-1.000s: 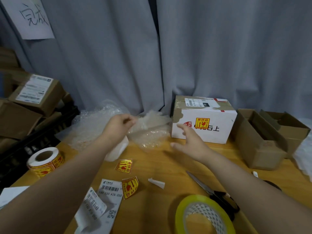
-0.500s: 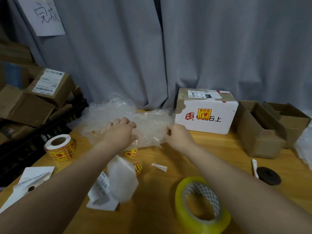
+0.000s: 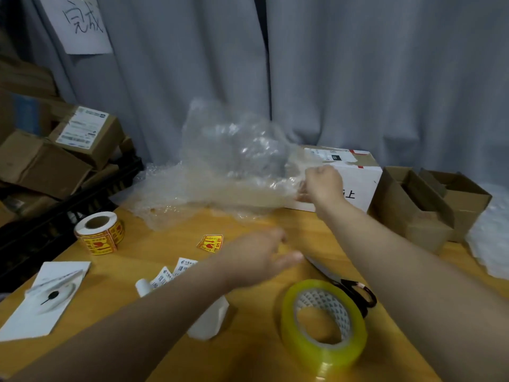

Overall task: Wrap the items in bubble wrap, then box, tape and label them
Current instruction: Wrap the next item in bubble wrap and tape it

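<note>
Clear plastic bubble wrap sheet now stands up off the yellow wooden table on its right side, billowing in front of the grey curtain. Half a second ago it lay flat under both hands. From my remote seat I read the right hand as clenched on the sheet's right edge, raised in front of the white cardboard box with a shipping label on top. The left hand has let go of the wrap and swung back low over the table. It is blurred, but its fingers look spread, and I can make out nothing in it. Its fingertips point toward the black-handled scissors beside the big yellowish roll of packing tape. A small white object, perhaps the item to wrap, sits under the left forearm. My judgement is that the sheet is being pulled free to be cut or laid out. If so, wrapping has not started, and boxing, taping and labelling are all ahead.
</note>
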Tool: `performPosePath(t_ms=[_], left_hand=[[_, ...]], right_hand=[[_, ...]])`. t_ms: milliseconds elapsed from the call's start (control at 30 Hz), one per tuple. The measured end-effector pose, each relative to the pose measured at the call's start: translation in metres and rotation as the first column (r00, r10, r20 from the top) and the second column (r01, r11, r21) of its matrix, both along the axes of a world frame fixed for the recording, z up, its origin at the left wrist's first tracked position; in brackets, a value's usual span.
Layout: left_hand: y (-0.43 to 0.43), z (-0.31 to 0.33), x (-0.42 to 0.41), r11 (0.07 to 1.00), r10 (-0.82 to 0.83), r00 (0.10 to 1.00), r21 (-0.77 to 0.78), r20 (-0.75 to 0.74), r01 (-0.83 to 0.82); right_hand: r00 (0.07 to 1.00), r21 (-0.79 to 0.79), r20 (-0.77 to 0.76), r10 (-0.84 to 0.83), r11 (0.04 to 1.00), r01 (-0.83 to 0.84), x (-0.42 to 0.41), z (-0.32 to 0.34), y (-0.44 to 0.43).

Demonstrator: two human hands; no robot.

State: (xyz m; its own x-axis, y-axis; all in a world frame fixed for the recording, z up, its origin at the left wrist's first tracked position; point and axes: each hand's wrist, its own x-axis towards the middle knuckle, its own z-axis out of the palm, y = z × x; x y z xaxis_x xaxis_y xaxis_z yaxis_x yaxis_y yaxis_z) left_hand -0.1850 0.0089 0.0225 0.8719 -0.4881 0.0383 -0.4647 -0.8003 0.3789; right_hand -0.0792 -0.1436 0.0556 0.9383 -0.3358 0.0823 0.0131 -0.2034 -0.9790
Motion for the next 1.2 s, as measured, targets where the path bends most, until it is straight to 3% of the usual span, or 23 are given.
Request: performPosePath(t_ms=[67, 133, 233, 333, 433, 533, 633, 800, 867, 933, 967, 1000, 1033, 1100, 1200], left_hand=[[-0.023, -0.009, -0.004, 0.985, -0.052, 0.953, 0.142, -0.299, 0.098], [-0.034, -0.019, -0.002, 0.964, -0.076, 0.924, 0.208, -0.374, 0.164], [-0.042, -0.028, 0.012, 0.973, -0.062, 0.960, 0.198, -0.275, 0.119], [-0.037, -0.026, 0.032, 0.981, 0.061, 0.992, 0.192, -0.115, -0.038], [-0.024, -0.016, 0.054, 0.956, 0.292, 0.953, 0.027, -0.084, -0.291], [-0.007, -0.020, 0.080, 0.891, 0.453, 0.891, 0.019, -0.030, -0.453], [0.002, -0.033, 0.099, 0.852, 0.522, 0.853, 0.027, 0.013, -0.523], [0.003, -0.046, 0.108, 0.828, 0.560, 0.828, 0.064, -0.043, -0.557], [-0.005, -0.037, 0.102, 0.842, 0.538, 0.842, -0.045, 0.025, -0.537], [-0.021, -0.012, 0.088, 0.830, 0.463, 0.886, -0.344, -0.013, -0.439], [-0.034, 0.007, 0.077, 0.752, 0.356, 0.913, -0.520, -0.198, -0.406], [-0.047, 0.028, 0.066, 0.621, 0.145, 0.891, -0.661, -0.431, -0.421], [-0.059, 0.046, 0.056, 0.482, -0.100, 0.818, -0.747, -0.567, -0.458], [-0.075, 0.077, 0.042, 0.281, -0.411, 0.732, -0.840, -0.542, -0.464], [-0.083, 0.112, 0.030, 0.093, -0.610, 0.726, -0.939, -0.317, -0.331]], right_hand=[[0.999, 0.261, 0.005, -0.038, 0.965, 0.036, -0.010, 0.020, -0.017], [0.994, 0.400, 0.028, -0.106, 0.913, 0.085, -0.022, 0.036, -0.040], [0.983, 0.465, 0.085, -0.165, 0.879, 0.108, -0.040, 0.043, -0.078], [0.977, 0.486, 0.147, -0.156, 0.872, 0.066, -0.054, 0.037, -0.115], [0.980, 0.490, 0.157, -0.122, 0.871, 0.030, -0.060, 0.027, -0.141], [0.980, 0.519, 0.184, -0.079, 0.854, -0.028, -0.059, 0.019, -0.153], [0.983, 0.476, 0.170, -0.066, 0.879, -0.023, -0.056, 0.016, -0.153], [0.980, 0.424, 0.171, -0.098, 0.906, 0.016, -0.052, 0.024, -0.146], [0.969, 0.415, 0.236, -0.071, 0.909, -0.035, -0.052, 0.036, -0.142], [0.940, 0.366, 0.341, -0.010, 0.922, -0.124, -0.054, 0.052, -0.135], [0.913, 0.328, 0.407, 0.025, 0.929, -0.172, -0.056, 0.062, -0.130], [0.876, 0.273, 0.478, 0.064, 0.937, -0.217, -0.059, 0.071, -0.123], [0.828, 0.198, 0.550, 0.107, 0.947, -0.254, -0.063, 0.079, -0.115], [0.714, -0.038, 0.665, 0.219, 0.965, -0.261, -0.075, 0.091, -0.099], [0.560, -0.507, 0.674, 0.482, 0.853, -0.123, -0.098, 0.094, -0.082]])
